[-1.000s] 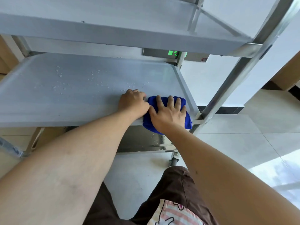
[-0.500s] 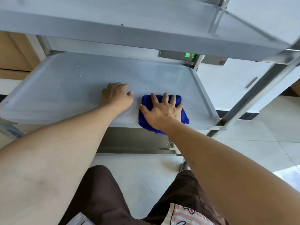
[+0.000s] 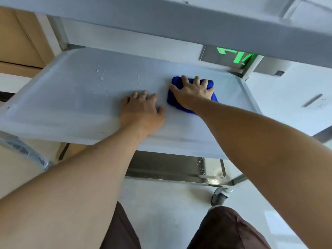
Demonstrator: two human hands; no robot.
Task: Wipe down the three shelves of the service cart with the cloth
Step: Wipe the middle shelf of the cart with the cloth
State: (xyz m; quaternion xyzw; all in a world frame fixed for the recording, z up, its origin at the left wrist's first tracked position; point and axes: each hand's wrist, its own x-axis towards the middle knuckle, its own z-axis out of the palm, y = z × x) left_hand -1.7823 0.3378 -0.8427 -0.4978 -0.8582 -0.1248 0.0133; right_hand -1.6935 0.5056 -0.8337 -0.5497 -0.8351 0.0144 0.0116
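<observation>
The right hand (image 3: 193, 91) is pressing spread fingers flat on the blue cloth (image 3: 190, 95) while the left hand (image 3: 142, 112) is lying palm-down, fingers loosely together, on the wet grey middle shelf (image 3: 71, 97).

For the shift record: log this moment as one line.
stage: wiping middle shelf | right hand: flat on blue cloth | left hand: braced on shelf | water droplets: unwiped, far left

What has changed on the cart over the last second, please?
The right hand has pushed the blue cloth from the middle shelf's front edge toward the back. The left hand slid further in too. Droplets at the left remain unwiped.
</observation>
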